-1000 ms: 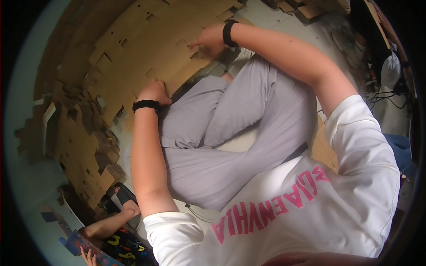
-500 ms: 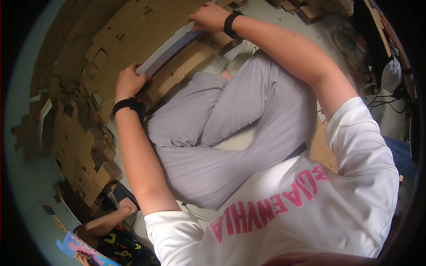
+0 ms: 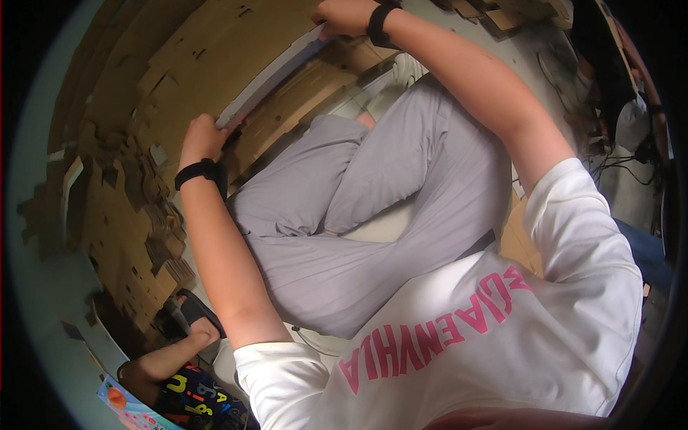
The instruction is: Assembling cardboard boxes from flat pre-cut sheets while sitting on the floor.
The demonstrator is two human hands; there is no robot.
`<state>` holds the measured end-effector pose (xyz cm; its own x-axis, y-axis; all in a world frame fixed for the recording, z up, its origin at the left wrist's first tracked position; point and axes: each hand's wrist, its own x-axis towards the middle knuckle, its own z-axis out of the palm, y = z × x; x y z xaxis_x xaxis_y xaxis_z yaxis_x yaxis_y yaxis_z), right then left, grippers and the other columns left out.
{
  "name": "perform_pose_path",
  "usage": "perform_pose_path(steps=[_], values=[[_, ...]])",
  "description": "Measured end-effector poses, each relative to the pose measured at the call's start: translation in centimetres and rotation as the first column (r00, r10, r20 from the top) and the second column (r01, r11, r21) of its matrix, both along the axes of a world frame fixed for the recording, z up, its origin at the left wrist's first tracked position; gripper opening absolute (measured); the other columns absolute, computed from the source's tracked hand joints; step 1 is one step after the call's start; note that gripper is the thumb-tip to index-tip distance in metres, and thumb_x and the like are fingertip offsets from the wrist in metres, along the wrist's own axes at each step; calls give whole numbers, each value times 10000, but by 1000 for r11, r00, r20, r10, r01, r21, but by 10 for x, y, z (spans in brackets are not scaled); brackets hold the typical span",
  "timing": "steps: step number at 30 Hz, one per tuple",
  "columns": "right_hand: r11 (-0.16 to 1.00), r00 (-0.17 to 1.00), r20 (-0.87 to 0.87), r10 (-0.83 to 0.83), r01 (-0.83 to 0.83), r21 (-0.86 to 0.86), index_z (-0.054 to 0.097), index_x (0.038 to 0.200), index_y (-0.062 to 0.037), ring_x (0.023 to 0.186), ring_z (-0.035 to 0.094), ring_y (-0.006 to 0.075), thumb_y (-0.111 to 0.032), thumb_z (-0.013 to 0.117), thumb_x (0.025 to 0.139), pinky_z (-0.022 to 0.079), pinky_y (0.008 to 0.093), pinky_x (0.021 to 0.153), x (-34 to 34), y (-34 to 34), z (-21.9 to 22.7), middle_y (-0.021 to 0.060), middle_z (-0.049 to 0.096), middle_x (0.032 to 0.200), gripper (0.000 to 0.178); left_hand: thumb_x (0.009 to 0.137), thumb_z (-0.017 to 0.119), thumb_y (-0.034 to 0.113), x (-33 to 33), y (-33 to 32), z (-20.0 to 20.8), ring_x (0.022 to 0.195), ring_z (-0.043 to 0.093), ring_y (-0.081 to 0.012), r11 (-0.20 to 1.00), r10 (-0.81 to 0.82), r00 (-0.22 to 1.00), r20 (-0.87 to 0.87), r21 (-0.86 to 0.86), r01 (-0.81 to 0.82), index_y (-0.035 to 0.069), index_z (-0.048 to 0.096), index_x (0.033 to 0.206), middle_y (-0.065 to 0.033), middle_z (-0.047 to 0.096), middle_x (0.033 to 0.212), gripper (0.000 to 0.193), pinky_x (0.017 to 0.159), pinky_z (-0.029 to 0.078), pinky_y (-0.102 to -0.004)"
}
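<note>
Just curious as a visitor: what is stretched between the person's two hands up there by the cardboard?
In the head view, a long flat grey-edged cardboard sheet spans from the left hand to the right hand; each grips one end, above the brown cardboard pile.
</note>
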<state>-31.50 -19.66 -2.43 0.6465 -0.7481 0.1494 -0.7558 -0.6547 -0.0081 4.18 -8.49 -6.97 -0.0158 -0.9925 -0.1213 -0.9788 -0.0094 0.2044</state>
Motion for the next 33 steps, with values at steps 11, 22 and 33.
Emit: perform_pose_path(steps=[11,22,33], values=[[913,954,-281,108,17,407,761,909,-39,830,697,377,-304,799,717,543,458,756,-17,-21,-38,188,728,848,329,867,764,402,-40,13,-17,974,706,-391,966,-135,991,-19,218,136,-73,668,1178,-264,722,1027,576,865,532,-438],[918,960,-263,100,13,396,763,924,-29,768,694,334,-287,813,732,518,451,691,-19,-24,-66,142,726,805,325,775,795,186,-28,10,-20,1049,697,-350,938,-15,999,41,345,0,-13,711,1169,-232,719,1093,450,931,531,-416],[886,941,-319,113,50,460,756,904,-24,751,685,322,-327,790,745,518,447,697,-22,-16,-30,171,712,790,344,750,760,190,-24,33,11,1016,704,-342,965,33,999,-31,260,-24,6,729,1102,-220,728,1042,398,901,532,-408]])
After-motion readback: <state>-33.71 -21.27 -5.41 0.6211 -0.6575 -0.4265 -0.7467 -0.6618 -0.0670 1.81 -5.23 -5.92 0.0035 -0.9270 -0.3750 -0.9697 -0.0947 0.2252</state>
